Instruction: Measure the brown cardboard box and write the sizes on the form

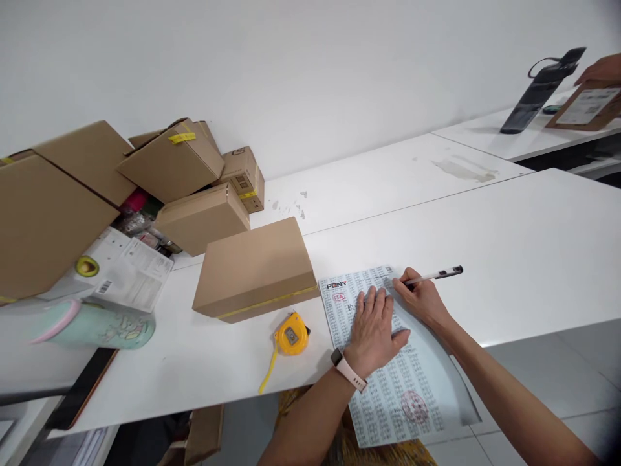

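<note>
Overhanging the table edge (194, 402), printed paper (398, 388)

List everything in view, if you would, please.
Printed sheet: 1, white, under left hand
Pen: 1, white-black, in right hand
Tape measure: 1, yellow, left of sheet
Cardboard boxes: several, brown, left
Printed carton: 1, white, left
Tumbler: 1, mint-pink, far left
Small items: several, multicoloured, left
Bottle: 1, dark, far right
Labelled box: 1, brown, far right
Co-worker's hand: 1, on labelled box
Tabletops: several, white, central
Wall: 1, white, behind
Wristband: 1, pink, left wrist
Left hand: 1, on sheet
Right hand: 1, holding pen
</note>
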A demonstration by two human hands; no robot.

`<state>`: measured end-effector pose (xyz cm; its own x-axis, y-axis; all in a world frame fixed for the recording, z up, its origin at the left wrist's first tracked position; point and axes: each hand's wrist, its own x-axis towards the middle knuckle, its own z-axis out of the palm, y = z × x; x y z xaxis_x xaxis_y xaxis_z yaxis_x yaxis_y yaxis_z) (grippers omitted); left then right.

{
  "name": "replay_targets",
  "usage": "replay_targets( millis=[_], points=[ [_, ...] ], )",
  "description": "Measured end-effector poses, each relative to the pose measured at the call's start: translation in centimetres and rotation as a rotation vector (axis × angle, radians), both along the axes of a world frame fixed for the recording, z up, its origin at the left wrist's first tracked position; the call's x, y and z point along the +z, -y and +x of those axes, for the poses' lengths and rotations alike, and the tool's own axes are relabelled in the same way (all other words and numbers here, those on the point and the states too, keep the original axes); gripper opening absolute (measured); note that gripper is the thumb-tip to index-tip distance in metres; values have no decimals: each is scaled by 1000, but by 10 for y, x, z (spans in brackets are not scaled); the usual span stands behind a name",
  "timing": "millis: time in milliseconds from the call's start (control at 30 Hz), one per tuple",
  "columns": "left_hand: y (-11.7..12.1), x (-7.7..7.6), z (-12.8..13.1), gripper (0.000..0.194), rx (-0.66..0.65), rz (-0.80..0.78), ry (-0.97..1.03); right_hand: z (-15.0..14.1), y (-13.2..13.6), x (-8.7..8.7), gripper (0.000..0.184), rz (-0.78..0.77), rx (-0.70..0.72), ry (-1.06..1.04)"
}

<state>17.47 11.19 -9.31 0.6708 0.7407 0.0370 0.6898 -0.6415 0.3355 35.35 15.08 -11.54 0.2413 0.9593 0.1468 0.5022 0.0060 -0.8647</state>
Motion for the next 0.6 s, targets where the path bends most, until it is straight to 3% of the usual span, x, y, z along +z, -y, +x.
replay_targets(
  millis=[600],
  points=[
    [1, 0, -1, 71, 1, 6, 4, 0, 1, 2, 33, -1, -15, -18]
  ],
)
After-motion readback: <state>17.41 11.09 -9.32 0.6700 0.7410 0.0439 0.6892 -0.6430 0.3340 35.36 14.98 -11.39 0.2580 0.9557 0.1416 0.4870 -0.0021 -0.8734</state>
